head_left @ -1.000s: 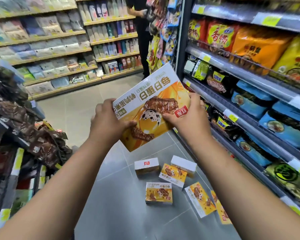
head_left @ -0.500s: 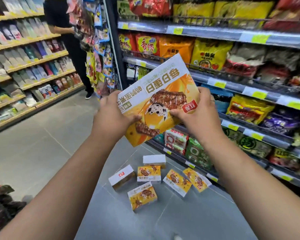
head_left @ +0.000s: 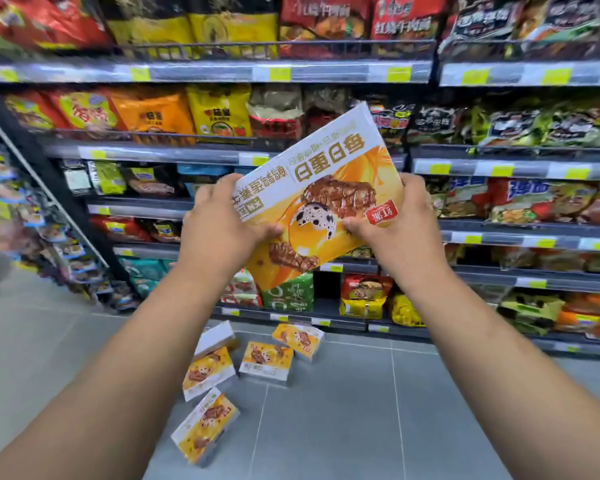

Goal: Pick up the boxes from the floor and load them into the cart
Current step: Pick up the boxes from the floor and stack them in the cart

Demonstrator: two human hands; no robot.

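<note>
So, one yellow box (head_left: 323,188) held up in both hands, tilted, print upside down.
The left hand (head_left: 222,220) grips its left edge and the right hand (head_left: 395,223) its right edge, thumbs pressed on the printed front, fingers curled round behind. Below them, more boxes (head_left: 265,362) lie jumbled close together on the grey floor (head_left: 361,410), at the foot of the snack shelves (head_left: 499,168) packed with bags.

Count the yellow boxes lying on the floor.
4: the nearest box, the white-topped box at left, the middle box, the farthest box. Others may be hidden.
</note>
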